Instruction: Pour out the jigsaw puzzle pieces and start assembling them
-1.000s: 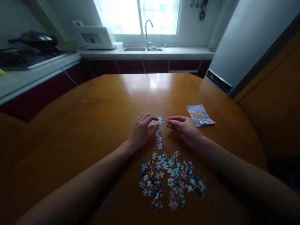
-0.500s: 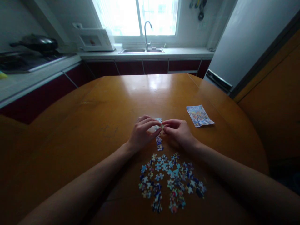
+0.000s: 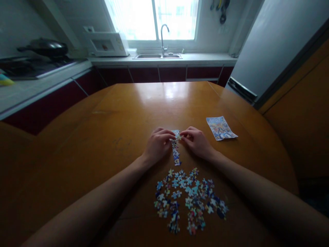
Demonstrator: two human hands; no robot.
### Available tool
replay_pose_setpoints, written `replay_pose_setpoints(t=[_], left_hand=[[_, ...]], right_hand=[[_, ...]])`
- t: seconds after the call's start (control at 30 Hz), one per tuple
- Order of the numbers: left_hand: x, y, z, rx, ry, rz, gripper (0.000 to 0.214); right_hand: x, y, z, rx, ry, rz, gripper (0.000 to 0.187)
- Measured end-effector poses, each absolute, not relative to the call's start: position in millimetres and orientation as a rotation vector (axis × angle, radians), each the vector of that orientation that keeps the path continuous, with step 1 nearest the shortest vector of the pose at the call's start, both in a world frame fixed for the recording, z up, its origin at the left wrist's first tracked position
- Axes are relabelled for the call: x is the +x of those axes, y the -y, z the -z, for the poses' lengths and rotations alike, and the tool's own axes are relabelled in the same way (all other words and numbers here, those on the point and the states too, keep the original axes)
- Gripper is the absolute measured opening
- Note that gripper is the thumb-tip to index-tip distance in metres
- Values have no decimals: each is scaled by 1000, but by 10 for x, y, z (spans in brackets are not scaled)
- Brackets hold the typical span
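Note:
A narrow strip of joined jigsaw pieces (image 3: 176, 154) lies on the wooden table in front of me, its upper part partly covered by my fingers. Over that upper part, a pale puzzle piece (image 3: 178, 137) sits between my two hands. My left hand (image 3: 158, 144) is closed, with its fingertips pinched at the piece's left side. From the other side, my right hand (image 3: 196, 141) grips the piece between thumb and forefinger. Closer to me is a loose spread of many puzzle pieces (image 3: 194, 190), mostly blue, white and dark.
A printed picture sheet (image 3: 221, 128) lies on the table (image 3: 123, 109) to the right of my hands. Beyond the table are a counter with a sink (image 3: 147, 56), a microwave (image 3: 106, 44), and a pan (image 3: 47, 47) on the stove. A fridge (image 3: 249, 51) stands at the right.
The puzzle piece has come down onto the upper part of the strip, and my fingertips have moved slightly apart. More of the strip shows. The whole view has shifted slightly.

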State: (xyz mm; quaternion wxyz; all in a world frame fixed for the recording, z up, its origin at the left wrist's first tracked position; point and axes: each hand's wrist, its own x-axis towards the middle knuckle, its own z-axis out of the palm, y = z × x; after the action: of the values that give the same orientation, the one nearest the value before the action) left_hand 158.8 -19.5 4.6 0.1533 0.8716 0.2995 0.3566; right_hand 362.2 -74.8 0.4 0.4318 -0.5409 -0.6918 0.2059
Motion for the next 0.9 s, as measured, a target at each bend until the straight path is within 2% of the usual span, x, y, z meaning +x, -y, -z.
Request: replay_pose_setpoints(t=[0.37,0.9], left_hand=[[1600,169,2,2512,-858,-931,27],[1604,171,-21,2489,-850,-935,29]], right_hand=[[3597,748,25,-1416,1914,-372,13],[3566,781,-23,-1438,1955,-346,17]])
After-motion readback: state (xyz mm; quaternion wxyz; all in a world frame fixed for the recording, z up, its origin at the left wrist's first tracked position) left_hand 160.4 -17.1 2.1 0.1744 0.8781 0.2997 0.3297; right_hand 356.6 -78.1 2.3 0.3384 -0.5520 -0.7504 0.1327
